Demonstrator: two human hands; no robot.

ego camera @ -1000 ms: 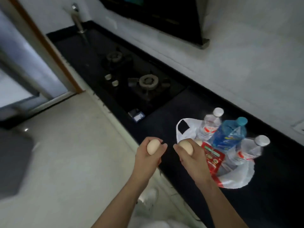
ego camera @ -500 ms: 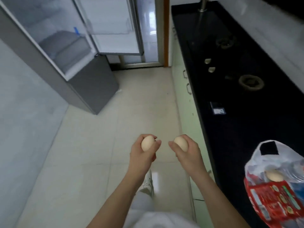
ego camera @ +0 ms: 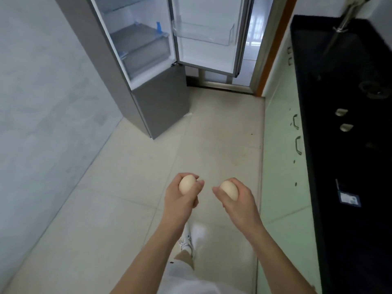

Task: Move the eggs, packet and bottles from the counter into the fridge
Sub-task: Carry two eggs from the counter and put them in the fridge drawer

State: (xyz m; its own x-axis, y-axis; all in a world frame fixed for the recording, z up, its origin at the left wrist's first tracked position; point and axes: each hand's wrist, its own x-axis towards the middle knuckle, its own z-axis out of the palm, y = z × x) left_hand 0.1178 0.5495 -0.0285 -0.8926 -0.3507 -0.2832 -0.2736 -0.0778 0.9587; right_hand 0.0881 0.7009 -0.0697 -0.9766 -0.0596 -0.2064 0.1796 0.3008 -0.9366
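My left hand (ego camera: 181, 200) grips a pale beige egg (ego camera: 187, 184), fingers curled round it. My right hand (ego camera: 237, 205) holds a second egg (ego camera: 229, 190) the same way. Both hands hang over the tiled floor, side by side and a little apart. Ahead stands the grey fridge (ego camera: 161, 102) with its upper door (ego camera: 209, 35) swung open, showing white shelves and a drawer (ego camera: 146, 47) inside and a clear door bin (ego camera: 206, 33). The black counter (ego camera: 343, 187) runs along the right. The packet and bottles are out of view.
A hob with burner rings (ego camera: 374, 90) and two small knobs (ego camera: 343, 119) sits in the counter, with a small dark box (ego camera: 350, 199) near its front edge. Pale green cabinets (ego camera: 284, 166) with handles lie below. A grey wall bounds the left; beige floor lies between.
The view has swung left from the counter towards the fridge, which is now closer. The bag with bottles and packet has left the view. Both hands still hold their eggs.
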